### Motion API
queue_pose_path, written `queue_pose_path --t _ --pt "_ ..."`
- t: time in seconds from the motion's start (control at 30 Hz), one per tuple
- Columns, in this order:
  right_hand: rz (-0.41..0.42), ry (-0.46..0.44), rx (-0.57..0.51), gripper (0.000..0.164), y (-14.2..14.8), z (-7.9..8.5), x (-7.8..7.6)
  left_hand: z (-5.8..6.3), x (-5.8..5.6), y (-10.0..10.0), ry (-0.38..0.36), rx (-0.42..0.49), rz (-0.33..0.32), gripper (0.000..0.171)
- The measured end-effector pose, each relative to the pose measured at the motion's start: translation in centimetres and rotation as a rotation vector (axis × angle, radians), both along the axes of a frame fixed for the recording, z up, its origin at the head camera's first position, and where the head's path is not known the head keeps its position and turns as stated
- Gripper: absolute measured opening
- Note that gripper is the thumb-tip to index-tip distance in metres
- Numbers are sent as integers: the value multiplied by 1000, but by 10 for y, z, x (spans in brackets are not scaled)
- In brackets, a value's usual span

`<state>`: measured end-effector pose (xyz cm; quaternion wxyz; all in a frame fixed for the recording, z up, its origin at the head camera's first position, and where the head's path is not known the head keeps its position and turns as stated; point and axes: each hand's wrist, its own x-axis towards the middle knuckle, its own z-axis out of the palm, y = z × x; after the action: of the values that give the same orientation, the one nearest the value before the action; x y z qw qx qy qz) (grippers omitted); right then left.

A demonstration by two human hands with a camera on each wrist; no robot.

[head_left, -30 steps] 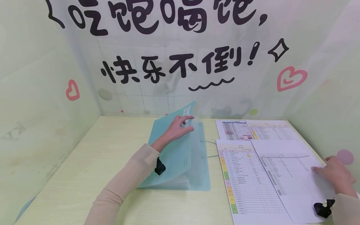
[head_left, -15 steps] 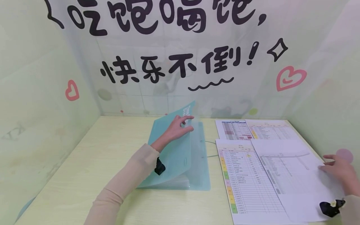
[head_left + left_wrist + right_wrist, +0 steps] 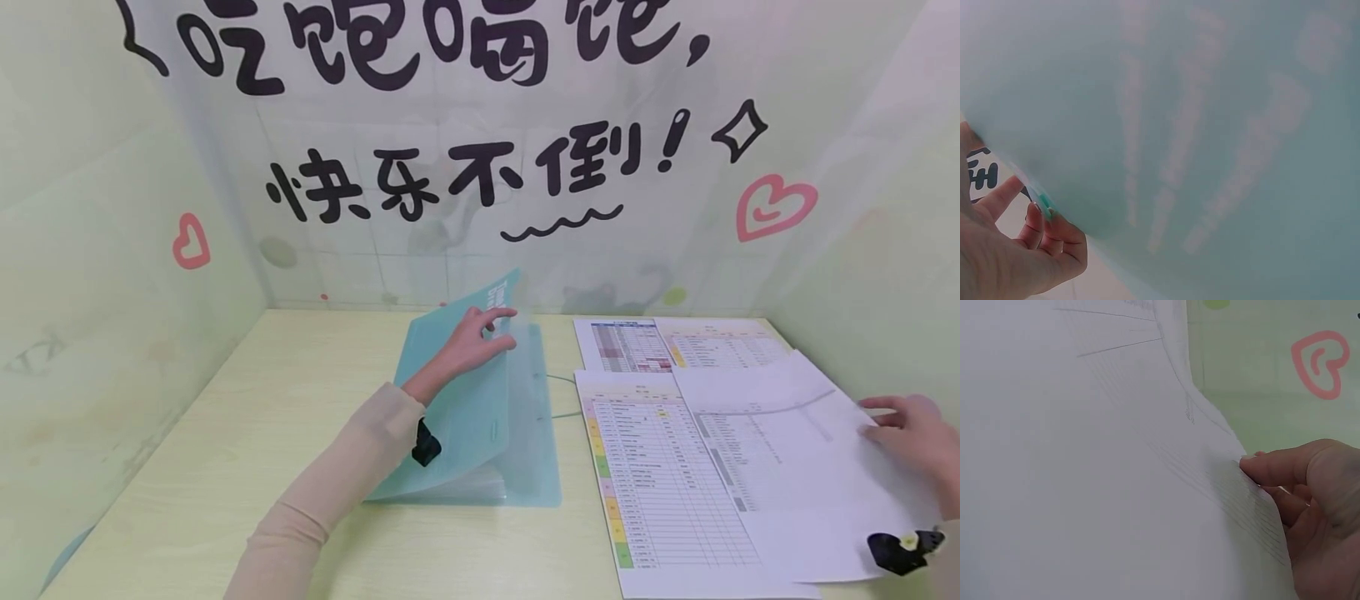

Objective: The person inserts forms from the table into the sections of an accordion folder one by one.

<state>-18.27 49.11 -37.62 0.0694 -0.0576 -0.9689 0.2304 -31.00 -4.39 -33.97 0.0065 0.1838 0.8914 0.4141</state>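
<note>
A light-blue folder [image 3: 461, 417] lies on the table, its front cover raised at the right edge. My left hand [image 3: 468, 343] grips that cover's edge; in the left wrist view the fingers [image 3: 1066, 240] curl round it, and the cover fills most of the picture. On the right, my right hand [image 3: 915, 442] pinches the right edge of a printed paper sheet [image 3: 825, 492] between thumb and fingers. The sheet bows upward at that side, over other papers. In the right wrist view the thumb [image 3: 1272, 467] presses on the sheet's upper face.
A printed table sheet with coloured row labels [image 3: 667, 500] lies left of the lifted sheet. More printed papers [image 3: 626, 346] lie behind, near the back wall. Thin cords [image 3: 566, 415] run from the folder toward the papers. Patterned walls surround the table [image 3: 262, 400].
My right hand has moved right and slightly up, and the sheet's right side has lifted with it. My left hand and the folder stay in place.
</note>
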Motion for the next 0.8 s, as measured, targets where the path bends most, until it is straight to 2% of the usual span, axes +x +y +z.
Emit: queue_pose_path --t 0.2,0.37,0.63,0.8 --pt "16 -15 -6 25 -4 11 0 0 0 0 -6 14 -8 47" --pt "28 -22 -9 27 -10 21 -1 -1 -1 0 -7 28 -8 46" --pt "7 81 -25 31 -20 37 -2 -1 0 0 -6 24 8 45" --pt "-50 130 -112 20 -26 43 -4 -1 0 0 -5 27 6 45"
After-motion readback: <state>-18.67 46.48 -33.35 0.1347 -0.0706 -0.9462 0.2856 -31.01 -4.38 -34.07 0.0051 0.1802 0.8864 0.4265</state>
